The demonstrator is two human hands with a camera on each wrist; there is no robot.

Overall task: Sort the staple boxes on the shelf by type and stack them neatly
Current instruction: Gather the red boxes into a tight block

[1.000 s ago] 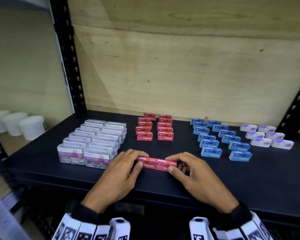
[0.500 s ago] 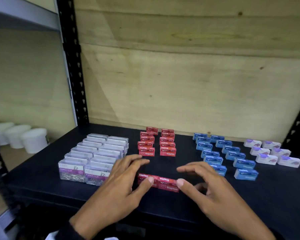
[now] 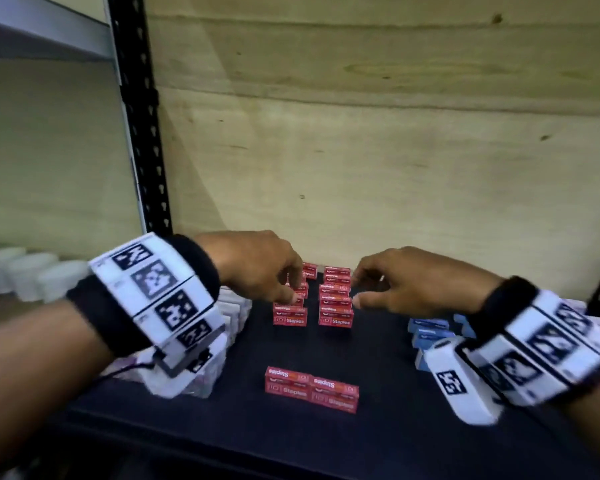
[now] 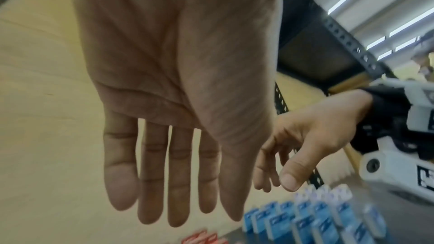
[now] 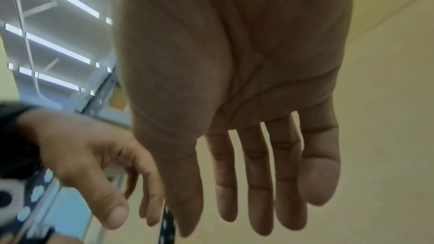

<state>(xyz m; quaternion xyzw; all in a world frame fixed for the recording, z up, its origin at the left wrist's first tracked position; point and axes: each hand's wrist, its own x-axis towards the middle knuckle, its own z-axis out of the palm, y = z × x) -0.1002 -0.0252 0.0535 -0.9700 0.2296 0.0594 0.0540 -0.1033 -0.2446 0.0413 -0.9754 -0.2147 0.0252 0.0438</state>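
1. Both forearms reached forward over the dark shelf (image 3: 413, 410), palms down, each wrist wearing a band with black-and-white markers.
2. The left hand (image 3: 257, 268) hung over the left column of red staple boxes (image 3: 290, 315) toward the shelf's back edge, its fingers straight and slightly spread, gripping nothing.
3. The right hand (image 3: 406, 282) hung by the right red column (image 3: 336, 306), fingers relaxed and likewise empty; whether either hand's fingertips touched the boxes cannot be told.
4. A separate pair of red boxes (image 3: 311, 388) lay near the front edge, well apart from both hands.
5. Blue staple boxes (image 3: 430, 332) sat to the right, under the right wrist.
6. Clear paper clip boxes (image 3: 201, 375) sat at the left, below the left wrist.
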